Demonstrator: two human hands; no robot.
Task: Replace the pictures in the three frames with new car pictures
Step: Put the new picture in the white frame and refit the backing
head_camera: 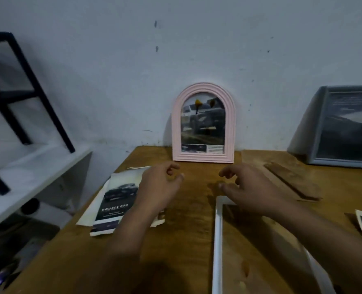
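Arched pink plastic picture frame (203, 124): centre of view, upright against wall, car picture inside. Left hand (158, 187) and right hand (245, 187): just below it, fingers loosely curled, holding nothing. Flat white rectangular frame (217, 240): lower right. Risk: a clumsy touch topples the leaning frame.

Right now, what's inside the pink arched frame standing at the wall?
The pink arched frame holds a car picture: a dark vehicle, with a small photo and text strip along the bottom. Yellowish marks sit over it. Whatever lies behind the picture is covered, as is the frame's back.
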